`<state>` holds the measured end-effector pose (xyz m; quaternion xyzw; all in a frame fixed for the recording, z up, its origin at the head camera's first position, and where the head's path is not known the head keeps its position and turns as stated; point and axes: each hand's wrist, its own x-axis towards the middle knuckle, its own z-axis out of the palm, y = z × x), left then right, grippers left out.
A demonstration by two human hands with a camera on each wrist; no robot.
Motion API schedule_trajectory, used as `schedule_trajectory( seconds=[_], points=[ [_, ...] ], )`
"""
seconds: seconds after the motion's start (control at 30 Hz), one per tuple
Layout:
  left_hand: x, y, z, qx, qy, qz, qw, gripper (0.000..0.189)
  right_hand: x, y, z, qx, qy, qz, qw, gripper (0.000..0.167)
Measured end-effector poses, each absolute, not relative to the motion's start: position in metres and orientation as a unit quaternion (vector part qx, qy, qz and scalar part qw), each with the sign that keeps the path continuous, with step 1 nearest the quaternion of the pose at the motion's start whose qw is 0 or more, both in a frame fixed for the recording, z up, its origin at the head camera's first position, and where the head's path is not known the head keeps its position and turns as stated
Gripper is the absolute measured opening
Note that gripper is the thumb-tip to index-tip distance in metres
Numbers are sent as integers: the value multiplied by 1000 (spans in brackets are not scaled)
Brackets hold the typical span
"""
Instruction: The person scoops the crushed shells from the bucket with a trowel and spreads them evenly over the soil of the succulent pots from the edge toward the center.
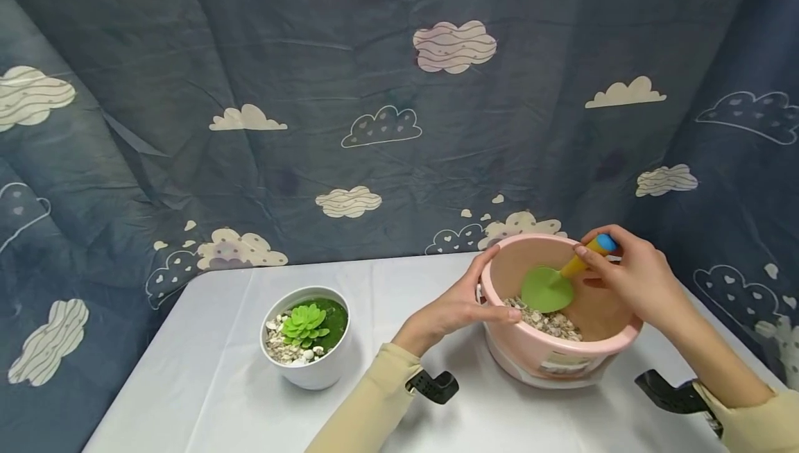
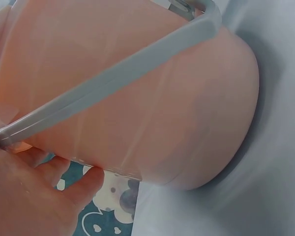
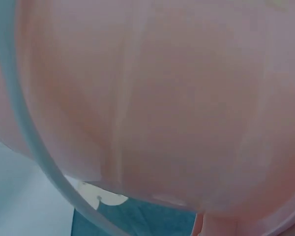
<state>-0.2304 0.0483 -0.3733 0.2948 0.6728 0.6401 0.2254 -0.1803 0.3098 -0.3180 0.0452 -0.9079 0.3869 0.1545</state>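
A pink bucket (image 1: 508,342) with a pale handle (image 2: 103,83) stands on the table, small pebbles (image 1: 552,323) lying at its bottom. My left hand (image 1: 452,307) grips its left side, thumb along the rim and the other fingers against the outer wall. In my right hand (image 1: 643,276) is a toy shovel (image 1: 547,289) with a green blade and a yellow, blue-tipped handle. Its blade is inside the bucket, just over the pebbles. The right wrist view shows mostly the bucket's wall (image 3: 187,98); the shovel's grip is hidden there.
Left of the bucket, a white pot (image 1: 315,373) holds a green succulent (image 1: 304,325), pebbles and a mossy green patch. Both stand on a table with a white cloth (image 1: 231,342). A dark curtain (image 1: 349,161) with cloud prints hangs behind the table and along its sides.
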Motion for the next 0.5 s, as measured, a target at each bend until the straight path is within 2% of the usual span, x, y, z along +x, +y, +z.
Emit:
schedule_trajectory(
  seconds=[0.1,0.33,0.5],
  points=[
    [-231,49,-374,296,675,636,228,101,-186,312,-317,47,-908,395,136,38],
    [-231,49,-373,294,678,634,227,100,-197,307,-317,59,-901,409,135,40],
    [-231,50,-375,294,674,637,232,98,-202,307,-317,75,-892,438,83,44]
  ],
)
